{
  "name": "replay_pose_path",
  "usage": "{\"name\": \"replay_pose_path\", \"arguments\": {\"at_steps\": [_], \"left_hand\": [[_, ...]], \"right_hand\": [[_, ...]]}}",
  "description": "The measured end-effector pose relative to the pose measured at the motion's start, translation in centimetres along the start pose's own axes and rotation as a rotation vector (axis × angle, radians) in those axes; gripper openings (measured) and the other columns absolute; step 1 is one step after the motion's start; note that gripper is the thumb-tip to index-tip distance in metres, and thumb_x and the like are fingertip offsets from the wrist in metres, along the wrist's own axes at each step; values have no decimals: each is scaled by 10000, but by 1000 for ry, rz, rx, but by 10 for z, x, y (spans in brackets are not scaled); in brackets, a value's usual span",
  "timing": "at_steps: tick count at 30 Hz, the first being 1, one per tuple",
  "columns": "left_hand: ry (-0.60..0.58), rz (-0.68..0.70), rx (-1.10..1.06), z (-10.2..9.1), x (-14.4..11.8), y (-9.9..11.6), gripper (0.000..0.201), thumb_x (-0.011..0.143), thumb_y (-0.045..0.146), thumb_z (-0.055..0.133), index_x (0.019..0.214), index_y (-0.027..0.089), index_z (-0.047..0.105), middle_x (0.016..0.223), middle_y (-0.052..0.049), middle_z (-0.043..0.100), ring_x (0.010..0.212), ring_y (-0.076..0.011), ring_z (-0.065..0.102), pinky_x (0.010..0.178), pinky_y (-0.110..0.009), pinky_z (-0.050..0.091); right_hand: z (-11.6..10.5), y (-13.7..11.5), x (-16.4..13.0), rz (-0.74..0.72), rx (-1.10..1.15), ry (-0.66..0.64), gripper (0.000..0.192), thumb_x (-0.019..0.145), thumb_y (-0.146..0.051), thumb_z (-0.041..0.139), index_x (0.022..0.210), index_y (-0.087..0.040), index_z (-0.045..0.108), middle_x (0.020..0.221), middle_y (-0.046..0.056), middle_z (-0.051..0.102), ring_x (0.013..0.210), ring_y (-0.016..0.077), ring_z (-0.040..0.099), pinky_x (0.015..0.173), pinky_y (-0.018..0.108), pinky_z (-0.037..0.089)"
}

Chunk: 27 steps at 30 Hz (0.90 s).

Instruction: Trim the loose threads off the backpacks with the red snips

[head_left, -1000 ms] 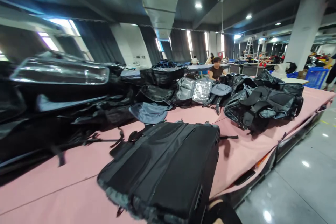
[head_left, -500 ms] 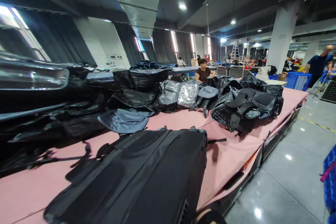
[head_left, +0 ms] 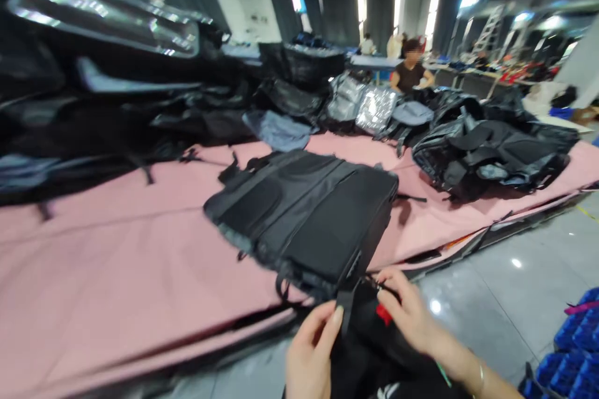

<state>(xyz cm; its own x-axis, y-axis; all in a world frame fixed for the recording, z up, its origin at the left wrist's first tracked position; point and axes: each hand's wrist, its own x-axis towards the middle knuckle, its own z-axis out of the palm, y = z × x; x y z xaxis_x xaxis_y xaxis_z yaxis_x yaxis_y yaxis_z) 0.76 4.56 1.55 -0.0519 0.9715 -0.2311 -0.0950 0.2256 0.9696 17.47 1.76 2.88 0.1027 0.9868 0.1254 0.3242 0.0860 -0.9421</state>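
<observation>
A large black backpack [head_left: 322,212] lies flat on the pink table cover, with one corner over the table's front edge. At that corner my left hand [head_left: 311,349] pinches a flat black strap [head_left: 345,310] between thumb and fingers. My right hand [head_left: 406,307] is closed on a thin black strap just right of it, close to the backpack's side; its exact end is blurred. Below the right fingers shows a small red piece [head_left: 384,314], and I cannot tell whether the hand touches it. Dark clothing fills the area beneath both hands.
Black bags with silver lining [head_left: 107,9] are heaped along the left and back. Another black backpack [head_left: 496,153] lies at the right of the pink-covered table [head_left: 116,287]. A person [head_left: 412,68] works behind the table. Blue plastic crates [head_left: 573,355] stand on the floor at right.
My view has shifted back and down, so the backpack looks smaller and farther off. Both hands are now in view at its near corner, holding straps.
</observation>
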Motion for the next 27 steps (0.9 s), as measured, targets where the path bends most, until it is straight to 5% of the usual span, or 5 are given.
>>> {"name": "replay_pose_path", "arguments": {"at_steps": [9, 18, 27], "left_hand": [[62, -29, -110, 2, -16, 0, 331, 598, 403, 732, 791, 141, 672, 785, -42, 677, 747, -162, 584, 717, -255, 480], [21, 83, 12, 2, -16, -9, 246, 640, 370, 706, 768, 161, 688, 766, -29, 667, 707, -152, 575, 662, -235, 475], [37, -77, -195, -2, -14, -10, 285, 644, 363, 723, 826, 150, 670, 809, -22, 677, 751, -135, 579, 724, -221, 458]], "right_hand": [[7, 8, -7, -68, -2, -31, 198, 774, -332, 619, 885, -169, 635, 741, 19, 633, 592, 120, 566, 535, 224, 486], [6, 18, -3, -348, -240, -21, 147, 815, -288, 610, 894, -168, 640, 815, 47, 686, 634, 127, 613, 529, 212, 486], [-2, 15, -7, -143, -52, 4, 132, 794, -273, 611, 881, -175, 621, 789, 26, 652, 637, 122, 611, 546, 201, 507]]}}
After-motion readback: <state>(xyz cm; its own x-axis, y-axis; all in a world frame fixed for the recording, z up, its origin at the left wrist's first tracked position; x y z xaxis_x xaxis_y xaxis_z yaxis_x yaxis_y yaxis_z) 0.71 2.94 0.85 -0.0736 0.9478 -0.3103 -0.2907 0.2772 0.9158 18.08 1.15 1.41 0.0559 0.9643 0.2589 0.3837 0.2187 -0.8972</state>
